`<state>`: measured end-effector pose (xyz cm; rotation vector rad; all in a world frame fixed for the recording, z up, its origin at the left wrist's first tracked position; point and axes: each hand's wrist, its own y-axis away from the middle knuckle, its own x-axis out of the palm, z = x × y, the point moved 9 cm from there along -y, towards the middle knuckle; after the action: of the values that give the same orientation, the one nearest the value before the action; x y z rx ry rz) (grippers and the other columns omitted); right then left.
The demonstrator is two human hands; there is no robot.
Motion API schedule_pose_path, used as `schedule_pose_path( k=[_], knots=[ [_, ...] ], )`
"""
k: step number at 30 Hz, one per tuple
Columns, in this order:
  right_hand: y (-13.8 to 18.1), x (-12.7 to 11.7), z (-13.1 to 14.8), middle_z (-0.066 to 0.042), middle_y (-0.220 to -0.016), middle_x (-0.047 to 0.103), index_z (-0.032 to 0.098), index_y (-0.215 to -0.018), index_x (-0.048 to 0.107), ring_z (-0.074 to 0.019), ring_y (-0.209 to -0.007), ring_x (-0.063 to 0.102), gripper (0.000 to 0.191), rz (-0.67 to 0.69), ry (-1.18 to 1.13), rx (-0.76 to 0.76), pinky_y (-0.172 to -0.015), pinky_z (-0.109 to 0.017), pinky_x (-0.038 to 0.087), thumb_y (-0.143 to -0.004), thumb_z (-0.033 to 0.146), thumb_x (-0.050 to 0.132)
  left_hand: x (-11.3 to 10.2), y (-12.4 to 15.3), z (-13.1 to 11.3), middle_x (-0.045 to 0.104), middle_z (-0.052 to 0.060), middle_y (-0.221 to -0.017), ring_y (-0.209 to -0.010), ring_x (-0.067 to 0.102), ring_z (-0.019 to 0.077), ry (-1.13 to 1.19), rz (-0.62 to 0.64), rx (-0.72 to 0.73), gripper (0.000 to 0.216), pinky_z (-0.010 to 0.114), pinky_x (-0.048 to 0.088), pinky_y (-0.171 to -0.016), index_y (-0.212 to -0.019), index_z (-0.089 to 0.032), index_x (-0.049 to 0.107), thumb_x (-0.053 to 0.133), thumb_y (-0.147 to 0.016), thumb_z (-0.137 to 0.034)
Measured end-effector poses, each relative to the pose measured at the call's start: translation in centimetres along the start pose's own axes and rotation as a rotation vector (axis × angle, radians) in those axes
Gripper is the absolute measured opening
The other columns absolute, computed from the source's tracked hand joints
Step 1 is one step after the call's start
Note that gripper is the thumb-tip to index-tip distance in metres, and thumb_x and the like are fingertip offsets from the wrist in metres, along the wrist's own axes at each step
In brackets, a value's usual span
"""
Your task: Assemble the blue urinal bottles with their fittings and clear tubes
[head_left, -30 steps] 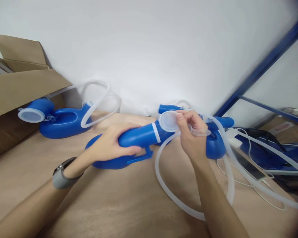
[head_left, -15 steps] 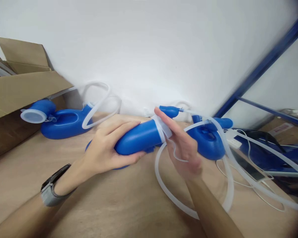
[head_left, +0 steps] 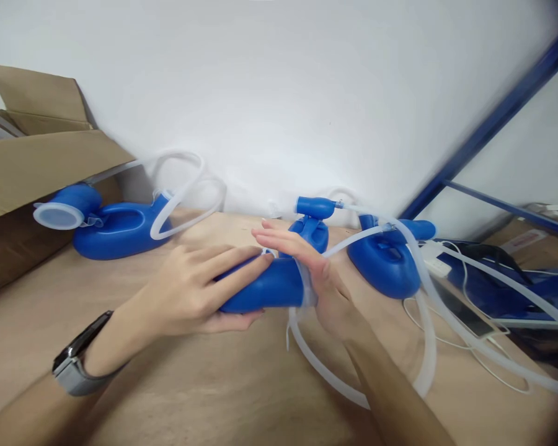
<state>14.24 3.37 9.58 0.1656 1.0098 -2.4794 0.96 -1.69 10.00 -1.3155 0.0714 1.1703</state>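
My left hand grips the neck of a blue plastic bottle that lies across the wooden table. My right hand has its fingers stretched flat and its palm pressed against the bottle's mouth, where a white ring shows; the cap is hidden under the palm. A clear hose loops from the bottle's mouth under my right wrist. A smartwatch sits on my left wrist.
A second blue bottle with a clear cap and hose lies at the back left beside a cardboard box. Another blue bottle with tubing lies at the right. White cables, a phone and a blue shelf frame are at the right.
My right hand held the clear cap in its fingertips in front of the bottle's mouth, then pushed it on with a flat palm. The bottle has dropped lower and nearer to me.
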Motion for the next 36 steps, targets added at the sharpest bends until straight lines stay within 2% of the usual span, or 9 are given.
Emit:
schedule_pose_path(
  k=[5,10,13,17,21,24,27,32,36],
  knots=[
    [0.3,0.0,-0.1,0.006,-0.148,0.068,0.042,-0.137,0.073,-0.0297,-0.154,0.046,0.059,-0.069,-0.085,-0.027,-0.136,-0.054,0.027,-0.108,0.07,0.031,-0.7,-0.5,-1.4,0.079,0.017,-0.12,-0.095,0.079,0.0268,-0.123,-0.006,0.075,0.053,0.035,0.061,-0.061,-0.135,-0.005,0.063,0.054,-0.107,-0.051],
    [1.0,-0.1,-0.8,0.004,-0.149,0.067,0.04,-0.133,0.075,-0.0281,-0.156,0.043,0.065,-0.227,-0.16,0.076,-0.133,-0.051,0.033,-0.108,0.07,0.022,-1.4,-1.4,-2.9,0.081,0.016,-0.116,-0.094,0.079,0.0282,-0.23,-0.03,0.107,0.032,0.034,0.059,-0.057,-0.13,-0.004,0.065,0.058,-0.104,-0.019],
    [1.3,0.2,-1.4,0.001,-0.147,0.069,0.036,-0.134,0.075,-0.0288,-0.152,0.049,0.069,-0.274,-0.203,0.156,-0.133,-0.049,0.031,-0.108,0.071,0.021,-1.4,-1.5,-2.9,0.081,0.016,-0.118,-0.094,0.08,0.0285,-0.233,-0.016,0.115,0.032,0.034,0.059,-0.057,-0.131,-0.004,0.066,0.052,-0.104,-0.013],
    [1.2,0.3,-2.6,0.0,-0.147,0.069,0.035,-0.129,0.077,-0.0276,-0.149,0.053,0.071,-0.318,-0.337,0.283,-0.132,-0.047,0.03,-0.105,0.076,0.024,-1.4,-1.2,-2.2,0.08,0.016,-0.121,-0.096,0.08,0.0293,-0.232,0.004,0.14,0.034,0.036,0.061,-0.061,-0.135,-0.006,0.065,0.055,-0.103,-0.012],
    [0.5,-0.5,-2.9,-0.004,-0.152,0.065,0.034,-0.129,0.074,-0.0321,-0.15,0.052,0.077,-0.366,-0.487,0.338,-0.128,-0.055,0.034,-0.096,0.088,0.03,-1.4,-0.8,-2.6,0.078,0.015,-0.126,-0.103,0.078,0.0303,-0.248,-0.006,0.222,0.037,0.039,0.062,-0.07,-0.135,-0.01,0.068,0.061,-0.099,-0.011],
    [0.6,-1.3,-3.3,-0.005,-0.15,0.066,0.033,-0.124,0.073,-0.0318,-0.149,0.052,0.068,-0.453,-0.498,0.402,-0.129,-0.054,0.03,-0.097,0.084,0.038,-1.2,-0.5,-3.6,0.078,0.008,-0.127,-0.112,0.076,0.0292,-0.248,-0.038,0.277,0.036,0.036,0.06,-0.072,-0.133,-0.019,0.071,0.063,-0.098,-0.016],
    [0.9,-0.7,-3.8,-0.006,-0.144,0.07,0.029,-0.119,0.073,-0.0309,-0.148,0.053,0.057,-0.432,-0.498,0.483,-0.129,-0.053,0.029,-0.097,0.076,0.049,-0.8,-0.1,-4.1,0.076,0.008,-0.131,-0.12,0.072,0.0308,-0.265,-0.056,0.264,0.042,0.034,0.06,-0.071,-0.139,-0.026,0.069,0.068,-0.097,-0.024],
    [1.0,-0.6,-2.8,-0.007,-0.138,0.073,0.027,-0.117,0.072,-0.0287,-0.144,0.057,0.056,-0.417,-0.444,0.399,-0.128,-0.05,0.036,-0.098,0.073,0.048,-0.8,0.4,-5.1,0.075,0.013,-0.13,-0.113,0.073,0.033,-0.306,-0.052,0.239,0.046,0.033,0.06,-0.063,-0.143,-0.023,0.067,0.065,-0.097,-0.026],
    [0.9,-0.4,-1.4,-0.006,-0.141,0.072,0.027,-0.121,0.073,-0.0269,-0.145,0.057,0.056,-0.31,-0.366,0.365,-0.127,-0.047,0.041,-0.1,0.071,0.044,-1.3,0.0,-6.1,0.073,0.017,-0.131,-0.111,0.07,0.034,-0.268,-0.012,0.156,0.046,0.035,0.059,-0.063,-0.143,-0.018,0.067,0.059,-0.099,-0.029]
  ],
)
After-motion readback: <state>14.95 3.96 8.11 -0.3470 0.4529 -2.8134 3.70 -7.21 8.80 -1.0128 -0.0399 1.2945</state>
